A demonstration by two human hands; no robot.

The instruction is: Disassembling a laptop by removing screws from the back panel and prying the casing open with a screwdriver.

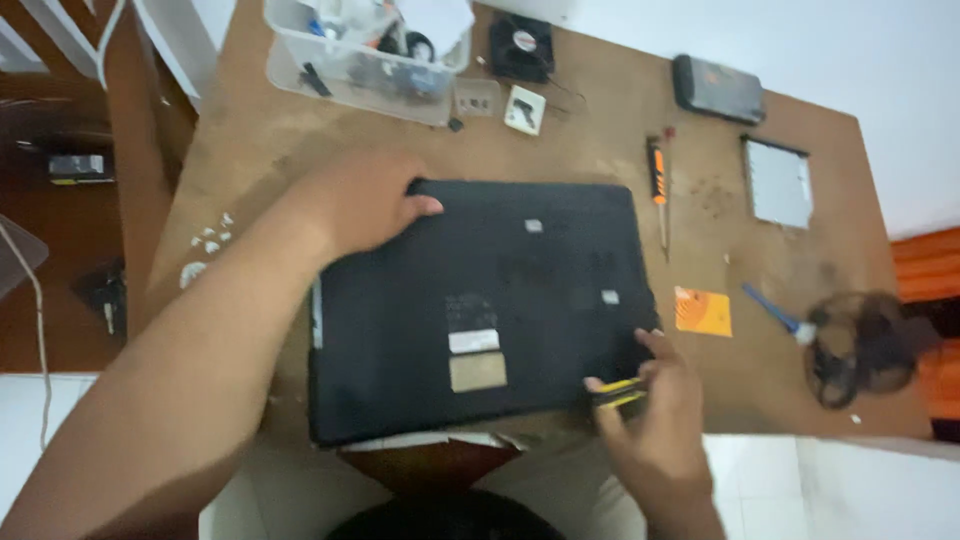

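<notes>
Laptop (480, 305), underside up, lies mid-bench (250, 150), steadied at its far-left corner by the left hand's (365, 205) spread grip while the right hand (650, 395) pinches a yellow-black tool (617, 392) at its near-right corner.

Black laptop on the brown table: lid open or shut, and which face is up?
Shut and upside down: the black laptop lies flat as one slab, underside stickers facing up, no screen or keyboard visible. Left hand rests on its far corner.

Worn brown wooden tabletop (600, 120), scuffed surface; white tiled floor (850, 490) below, white wall (850, 50) behind, orange fabric (925, 260) at right edge.
</notes>
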